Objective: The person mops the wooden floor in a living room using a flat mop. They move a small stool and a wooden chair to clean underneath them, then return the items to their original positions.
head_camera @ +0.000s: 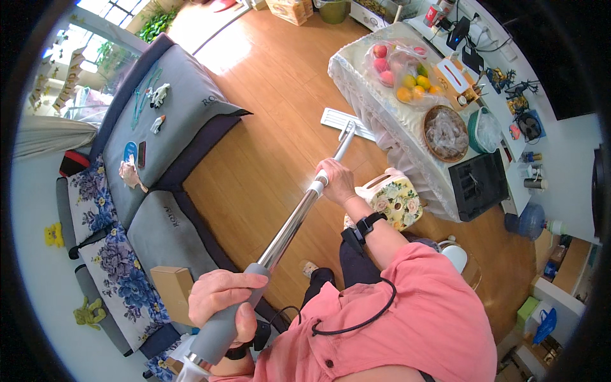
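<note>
A flat mop runs diagonally before me, its steel pole rising from the wooden floor towards my body. My left hand is wrapped around the grey foam grip at the upper end. Lower on the pole, near a white collar, my right hand grips the shaft. The white rectangular mop head lies at floor level, its right end beside the hanging tablecloth. The pad beneath it is hidden.
A grey sofa lines the left, with a cardboard box on it. At right stands a cloth-covered table bearing bagged fruit and a wicker basket. A floral stool is near my right forearm; a water bottle lies beyond.
</note>
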The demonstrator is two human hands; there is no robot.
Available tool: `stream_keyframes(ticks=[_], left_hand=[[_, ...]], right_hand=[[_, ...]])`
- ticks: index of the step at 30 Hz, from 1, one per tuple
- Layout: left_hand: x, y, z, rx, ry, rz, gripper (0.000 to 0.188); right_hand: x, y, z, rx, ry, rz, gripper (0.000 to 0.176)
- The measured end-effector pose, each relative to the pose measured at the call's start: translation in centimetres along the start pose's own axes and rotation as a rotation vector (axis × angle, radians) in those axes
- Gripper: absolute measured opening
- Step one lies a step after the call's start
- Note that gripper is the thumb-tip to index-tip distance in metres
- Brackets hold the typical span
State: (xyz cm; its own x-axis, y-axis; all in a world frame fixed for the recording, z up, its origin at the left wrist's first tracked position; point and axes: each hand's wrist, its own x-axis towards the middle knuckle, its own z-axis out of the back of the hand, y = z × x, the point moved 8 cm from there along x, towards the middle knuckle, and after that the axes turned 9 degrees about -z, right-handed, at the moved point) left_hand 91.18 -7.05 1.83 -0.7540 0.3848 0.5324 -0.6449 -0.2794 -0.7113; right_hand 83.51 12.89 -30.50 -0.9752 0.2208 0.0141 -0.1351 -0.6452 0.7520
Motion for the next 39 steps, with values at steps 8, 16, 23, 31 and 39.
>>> stream_keyframes(ticks=[8, 16, 23, 31, 39], left_hand=[[-0.4, -2.4, 0.9, -0.164, 0.199, -0.143, 0.008], [-6.3, -5.4, 6.6, -0.109, 0.407, -0.149, 0.015], [-10.6, -9.0, 14.6, 0.031, 0.375, -0.105, 0.019], [-15.7, -12.3, 22.2, -0.015, 0.176, -0.004, 0.022], [-23.3, -8.1, 25.2, 0.038, -0.031, 0.071, 0.014]], right_hand=[[-4.8, 0.8, 0.7, -0.07, 0.045, -0.003, 0.015], [-10.3, 5.9, -6.0, -0.088, 0.213, 0.172, 0.016], [-17.1, 15.0, -13.8, -0.013, 0.333, 0.22, 0.016], [-24.6, 22.9, -17.7, 0.026, 0.508, 0.271, 0.016], [-23.0, 20.8, -19.8, -0.142, 0.447, 0.325, 0.014]])
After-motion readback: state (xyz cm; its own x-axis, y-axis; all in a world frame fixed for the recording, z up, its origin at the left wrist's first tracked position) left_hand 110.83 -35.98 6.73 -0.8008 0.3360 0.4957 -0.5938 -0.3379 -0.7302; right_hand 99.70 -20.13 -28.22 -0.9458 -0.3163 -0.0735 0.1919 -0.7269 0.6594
